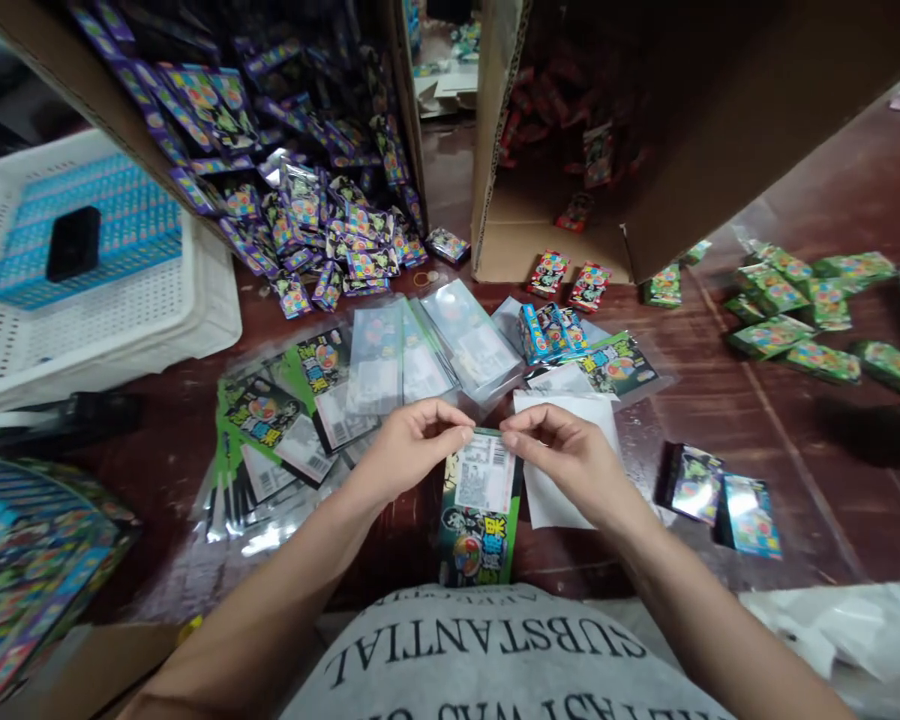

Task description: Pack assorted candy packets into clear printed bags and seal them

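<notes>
In front of my body lies a green and black printed packaging bag [480, 530] with a white label. My left hand [427, 440] pinches its far left corner between thumb and fingers. At the far right corner, my right hand [559, 445] grips the same edge in a like way. A white sheet of paper [562, 490] lies partly under my right hand. Just beyond both hands, several clear-edged bags [465, 340] are fanned over the table. More green and black bags [270, 410] spread out to the left.
A tipped carton [412, 120] spills small purple packets [360, 240]. Another carton [555, 245] holds red packets. Blue packets [551, 332] sit on bags; green packets [787, 290] lie right. Two small boxes [696, 485] rest nearer. A white basket [202, 300] with a black phone [73, 245] stands left.
</notes>
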A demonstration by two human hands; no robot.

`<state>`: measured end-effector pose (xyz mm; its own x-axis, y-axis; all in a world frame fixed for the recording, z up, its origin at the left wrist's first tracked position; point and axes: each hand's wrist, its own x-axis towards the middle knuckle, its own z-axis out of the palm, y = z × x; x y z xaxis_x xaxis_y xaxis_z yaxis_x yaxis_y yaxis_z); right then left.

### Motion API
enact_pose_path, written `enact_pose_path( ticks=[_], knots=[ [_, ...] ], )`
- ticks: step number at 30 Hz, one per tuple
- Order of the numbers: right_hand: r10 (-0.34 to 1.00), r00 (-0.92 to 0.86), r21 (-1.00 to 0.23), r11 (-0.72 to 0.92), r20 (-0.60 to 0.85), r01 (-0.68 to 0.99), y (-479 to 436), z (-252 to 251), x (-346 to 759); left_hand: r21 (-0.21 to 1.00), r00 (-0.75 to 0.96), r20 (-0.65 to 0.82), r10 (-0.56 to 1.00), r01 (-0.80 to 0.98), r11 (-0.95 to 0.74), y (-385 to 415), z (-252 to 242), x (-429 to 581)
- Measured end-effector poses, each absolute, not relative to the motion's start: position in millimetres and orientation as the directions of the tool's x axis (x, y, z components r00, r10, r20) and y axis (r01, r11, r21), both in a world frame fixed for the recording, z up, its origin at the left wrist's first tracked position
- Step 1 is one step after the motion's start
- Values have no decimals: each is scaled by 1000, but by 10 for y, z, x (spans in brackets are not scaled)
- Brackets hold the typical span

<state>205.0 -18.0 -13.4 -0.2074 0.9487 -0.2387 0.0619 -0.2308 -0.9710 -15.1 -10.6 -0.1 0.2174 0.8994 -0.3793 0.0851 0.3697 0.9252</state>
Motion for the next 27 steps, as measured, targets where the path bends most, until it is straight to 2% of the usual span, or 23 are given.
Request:
enact_pose_path(
  ticks=[3,6,12,17,20,22,24,27],
  knots=[
    [904,-230,-929,-369,-361,6,-121,-124,2054,904,216,-424,880,37,426,-47,11,-124],
    [892,-256,-924,-382,-373,14,-98,-112,2105,890,251,-446,859,19,456,-12,-4,-135],
    [921,-327,-976,-187,-212,108,-120,-99,2247,881,328,-460,825,58,469,81,-10,-180],
    [947,-315,-991,-23,-63,129,-242,-117,2289,893,396,-444,804,122,433,122,3,-182],
    [929,-370,-978,79,3,192,-237,-88,2385,922,442,-388,809,183,341,120,45,-148],
    [915,-397,-936,195,66,293,-123,-86,2525,946,482,-311,819,240,218,145,94,-79],
    [932,-331,-837,293,144,462,63,-133,2707,954,548,-210,810,297,46,195,144,37],
    [951,-239,-625,310,198,716,343,-290,2942,921,652,-63,756,329,-208,288,150,265]
  ],
)
